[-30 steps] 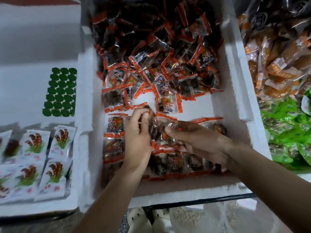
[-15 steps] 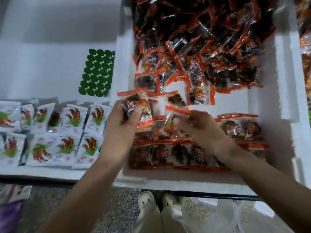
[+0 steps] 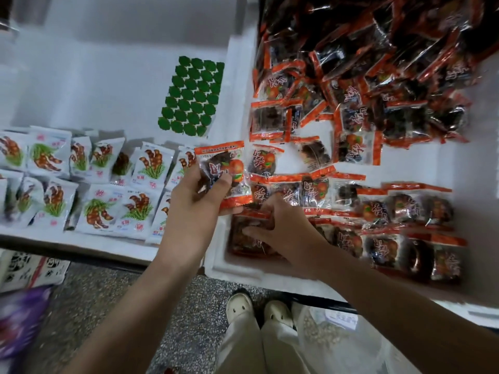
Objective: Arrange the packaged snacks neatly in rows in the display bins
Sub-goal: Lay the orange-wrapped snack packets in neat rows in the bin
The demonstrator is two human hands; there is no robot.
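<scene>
The left hand (image 3: pixel 195 203) grips an orange-edged clear plastic snack packet (image 3: pixel 225 171), thumb across its face, and holds it above the left wall of the white foam display bin (image 3: pixel 237 269). The right hand (image 3: pixel 282 229) lies with fingers spread and fairly straight, its fingertips resting on a flat dark packet (image 3: pixel 248 242) in the bin's near left corner. Beside it, rows of matching packets (image 3: pixel 383 211) line the near end of the bin. A loose heap of packets (image 3: pixel 378 55) fills the far end. In the neighbouring white foam bin (image 3: pixel 81 85) to the left lie white pouches printed in brown and green (image 3: pixel 100 211) and a green dotted sheet (image 3: pixel 193 95).
</scene>
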